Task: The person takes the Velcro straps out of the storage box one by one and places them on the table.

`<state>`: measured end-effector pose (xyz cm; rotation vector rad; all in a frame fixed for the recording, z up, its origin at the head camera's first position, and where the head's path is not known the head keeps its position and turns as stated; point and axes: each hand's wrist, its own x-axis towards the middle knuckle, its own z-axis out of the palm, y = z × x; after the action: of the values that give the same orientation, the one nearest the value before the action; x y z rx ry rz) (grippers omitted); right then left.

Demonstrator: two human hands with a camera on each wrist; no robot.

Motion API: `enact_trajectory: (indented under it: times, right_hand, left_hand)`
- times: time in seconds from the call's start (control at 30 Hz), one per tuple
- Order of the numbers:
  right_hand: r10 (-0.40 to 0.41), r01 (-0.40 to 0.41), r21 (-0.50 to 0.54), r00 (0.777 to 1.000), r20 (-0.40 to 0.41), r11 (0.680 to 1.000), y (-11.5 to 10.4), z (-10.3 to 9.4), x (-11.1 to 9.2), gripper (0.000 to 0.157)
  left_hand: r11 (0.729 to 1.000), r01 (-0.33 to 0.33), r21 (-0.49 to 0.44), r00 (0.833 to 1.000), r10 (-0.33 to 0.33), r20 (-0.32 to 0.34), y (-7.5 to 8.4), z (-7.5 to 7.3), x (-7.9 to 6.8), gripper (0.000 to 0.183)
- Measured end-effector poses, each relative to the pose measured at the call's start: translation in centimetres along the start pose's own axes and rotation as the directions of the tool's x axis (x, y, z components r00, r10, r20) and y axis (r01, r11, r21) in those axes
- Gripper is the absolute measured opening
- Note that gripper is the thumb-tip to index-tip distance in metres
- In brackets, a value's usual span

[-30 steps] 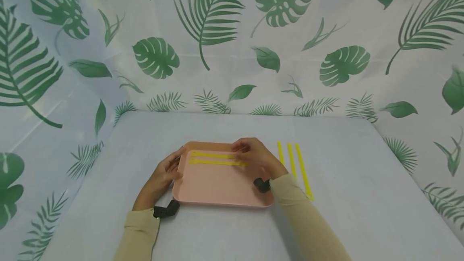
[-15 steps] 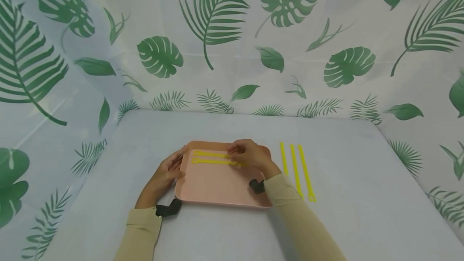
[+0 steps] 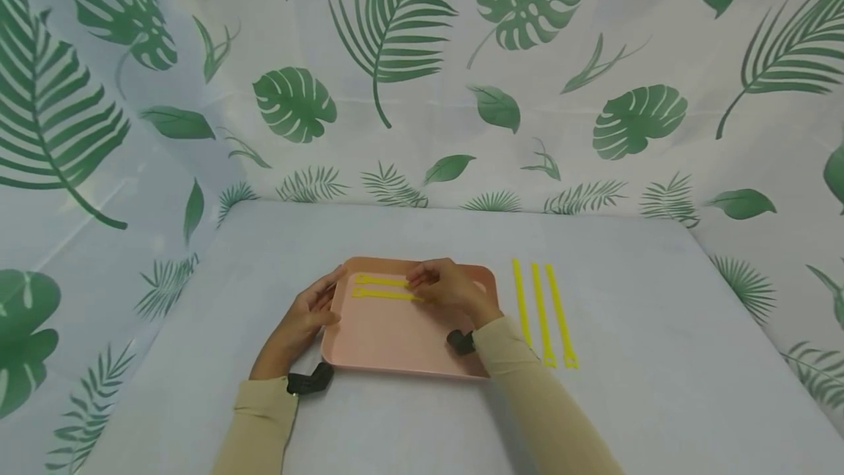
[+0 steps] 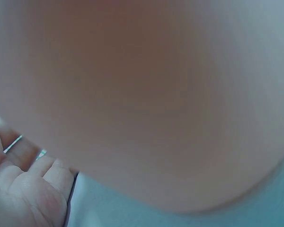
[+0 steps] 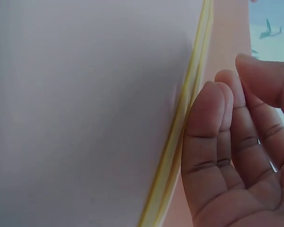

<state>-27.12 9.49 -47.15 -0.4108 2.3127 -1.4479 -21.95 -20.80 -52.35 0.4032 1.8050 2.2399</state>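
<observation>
My left hand (image 3: 300, 321) holds the left rim of a shallow pink tray (image 3: 389, 339), thumb on the near side. In the left wrist view the tray (image 4: 132, 118) fills most of the picture and part of that hand (image 4: 31, 196) shows at lower left. Two flat yellow strips (image 3: 389, 295) with notched left ends lie side by side along the tray's far side. Over their right ends is my right hand (image 3: 451, 292), which hides them there. The right wrist view has its fingers loosely bent beside the strips (image 5: 180, 109), nothing between thumb and fingers.
Several more yellow strips (image 3: 541, 306) lie on the white table (image 3: 626, 387), right of the tray. A white curtain (image 3: 422, 116) with green leaf prints stands behind and along both sides of the table.
My right hand has slid left along the two strips in the tray. The left hand keeps its hold on the rim. The whole head view has shifted slightly.
</observation>
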Motion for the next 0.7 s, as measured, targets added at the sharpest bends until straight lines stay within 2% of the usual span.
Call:
enact_trajectory:
  times: [0.17,0.43,0.7]
  right_hand:
    - [-0.007,0.005,-0.057,1.000,-0.030,0.998,0.0,0.4,0.1,0.022]
    - [0.038,-0.047,-0.133,0.997,-0.071,0.990,-0.1,1.1,0.5,0.017]
    - [0.023,-0.041,-0.229,0.996,-0.082,0.973,-0.2,1.3,0.6,0.018]
  left_hand:
    - [1.000,-0.004,-0.010,1.000,0.004,0.006,-0.2,-0.1,0.0,0.098]
    - [1.000,-0.004,-0.015,1.000,0.004,0.002,-0.2,-0.1,0.0,0.098]
    - [1.000,0.009,0.001,1.000,-0.009,-0.002,-0.1,-0.1,0.0,0.099]
